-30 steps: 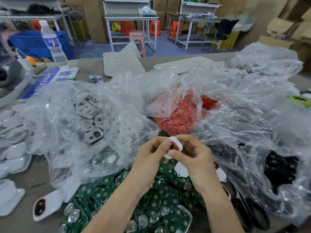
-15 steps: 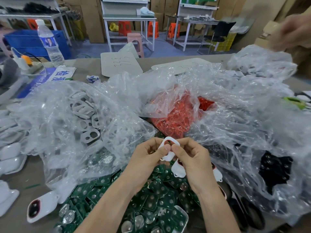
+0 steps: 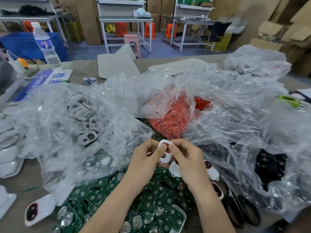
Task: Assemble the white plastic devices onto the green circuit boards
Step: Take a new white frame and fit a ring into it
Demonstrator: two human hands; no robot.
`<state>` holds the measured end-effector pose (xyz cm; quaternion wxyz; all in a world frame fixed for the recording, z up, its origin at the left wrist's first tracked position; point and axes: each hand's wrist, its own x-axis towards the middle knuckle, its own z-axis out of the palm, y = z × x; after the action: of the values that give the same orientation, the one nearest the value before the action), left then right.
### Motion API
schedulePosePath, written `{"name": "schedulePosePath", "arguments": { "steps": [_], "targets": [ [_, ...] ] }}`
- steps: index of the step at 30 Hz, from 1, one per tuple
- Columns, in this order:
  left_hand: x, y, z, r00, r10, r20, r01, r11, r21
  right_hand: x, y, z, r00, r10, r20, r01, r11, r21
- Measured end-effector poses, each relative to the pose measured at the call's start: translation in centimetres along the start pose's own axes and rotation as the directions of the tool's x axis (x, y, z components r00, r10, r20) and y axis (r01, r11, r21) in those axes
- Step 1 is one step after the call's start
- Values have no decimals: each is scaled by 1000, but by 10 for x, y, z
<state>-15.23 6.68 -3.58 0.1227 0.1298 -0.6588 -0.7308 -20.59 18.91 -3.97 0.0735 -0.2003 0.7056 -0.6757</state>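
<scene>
A small white plastic device (image 3: pixel 163 149) with a red part in its upper opening is held above a pile of green circuit boards (image 3: pixel 151 199). My left hand (image 3: pixel 144 158) pinches its left side, thumb on the front. My right hand (image 3: pixel 186 158) pinches the right side at the red part. More white devices (image 3: pixel 175 169) lie just below my right hand on the boards. A bag of red parts (image 3: pixel 175 118) lies open behind my hands.
A clear bag of white frames (image 3: pixel 80 118) sits at the left, crumpled clear bags (image 3: pixel 244 115) at the right with black parts (image 3: pixel 269 165). White shells (image 3: pixel 10 158) line the left edge. A water bottle (image 3: pixel 46 46) stands at the back left.
The device was turned in my fingers from tilted edge-on to facing me, and both hands shifted slightly. A blurred hand at the upper right half a second ago is gone.
</scene>
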Motion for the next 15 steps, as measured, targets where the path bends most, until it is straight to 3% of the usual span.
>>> {"name": "schedulePosePath", "arguments": {
  "steps": [7,12,14,15],
  "targets": [
    [0,4,-1,999,35,-13,-34,998,51,-3,-9,3,999,19,-41,-18,1000,17],
    [-2,1,-1,987,162,-18,-147,931,335,-12,-23,-2,1000,16,-15,-18,980,-196],
    [-3,-2,2,997,81,-3,-79,977,199,-18,-34,-22,999,13,-38,-23,961,-275],
    [-3,-1,3,1000,13,4,-13,996,91,-21,-41,-41,992,-24,-125,-17,950,-311]
  ]
}}
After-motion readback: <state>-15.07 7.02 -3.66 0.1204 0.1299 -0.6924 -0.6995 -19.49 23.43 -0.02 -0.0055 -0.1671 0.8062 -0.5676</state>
